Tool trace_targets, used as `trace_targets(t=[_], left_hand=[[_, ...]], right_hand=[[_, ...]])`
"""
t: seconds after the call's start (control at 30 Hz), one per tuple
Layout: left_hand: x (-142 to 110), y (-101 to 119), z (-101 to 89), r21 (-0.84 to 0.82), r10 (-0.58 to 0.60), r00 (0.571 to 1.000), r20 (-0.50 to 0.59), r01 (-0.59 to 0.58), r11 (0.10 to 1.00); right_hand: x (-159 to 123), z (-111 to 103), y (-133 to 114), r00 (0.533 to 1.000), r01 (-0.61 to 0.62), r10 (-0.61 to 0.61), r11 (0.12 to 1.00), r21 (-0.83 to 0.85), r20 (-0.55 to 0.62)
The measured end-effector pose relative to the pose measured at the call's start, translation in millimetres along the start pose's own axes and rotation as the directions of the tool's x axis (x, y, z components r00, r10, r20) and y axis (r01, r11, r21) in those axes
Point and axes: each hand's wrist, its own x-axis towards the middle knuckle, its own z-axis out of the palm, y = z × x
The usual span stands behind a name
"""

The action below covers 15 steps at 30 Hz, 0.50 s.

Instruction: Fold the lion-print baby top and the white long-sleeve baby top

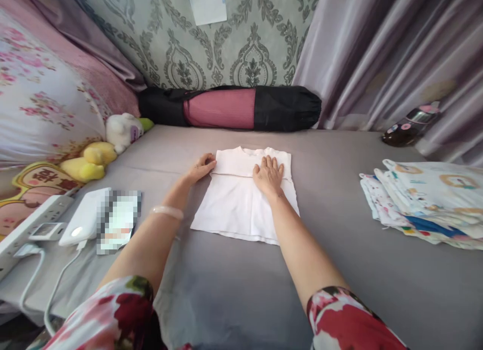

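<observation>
A small pale pink garment (237,204) lies flat on the grey bed sheet (234,284), its top part folded over along a crease. My right hand (268,175) rests flat on the garment near that crease, fingers stretched out. My left hand (202,167) is at the garment's upper left edge, with its fingers curled and pinching the cloth there. A pale bracelet (168,211) sits on my left wrist.
A stack of folded patterned cloths (426,201) lies at the right. A rolled pink mat in a black bag (230,107) lies against the wall. Plush toys (109,144), a power strip (30,222), a white power bank (85,216) and a phone (118,220) are at the left.
</observation>
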Motion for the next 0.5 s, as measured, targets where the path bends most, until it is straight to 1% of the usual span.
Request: trace_targets(t=[0.1, 0.2, 0.3, 0.37, 0.43, 0.5], left_hand=[[-25, -2, -5.1, 0.07, -0.057, 0.998, -0.015, 0.058, 0.996], [-39, 6, -9.2, 0.132, -0.139, 0.99, -0.004, 0.138, 0.982], [-43, 18, -10.2, 0.197, -0.168, 0.985, 0.035, 0.158, 0.968], [-43, 26, -9.0, 0.263, -0.172, 0.985, 0.031, 0.158, 0.952], [-41, 32, -6.8, 0.319, -0.186, 0.982, -0.027, 0.185, 0.93], [-40, 38, -4.7, 0.321, -0.237, 0.968, -0.081, 0.25, 0.913]], right_hand=[[1, 1, 0, 1.0, -0.008, 0.008, 1.0, 0.0, 0.015], [2, 2, 1, 1.0, -0.011, 0.011, 1.0, -0.005, 0.016], [2, 3, 1, 1.0, -0.005, 0.005, 1.0, -0.004, 0.005], [3, 3, 1, 1.0, -0.005, 0.005, 1.0, -0.003, 0.007], [2, 3, 0, 1.0, -0.008, 0.008, 1.0, -0.002, 0.011], [2, 2, 0, 1.0, -0.008, 0.008, 1.0, 0.001, 0.005]])
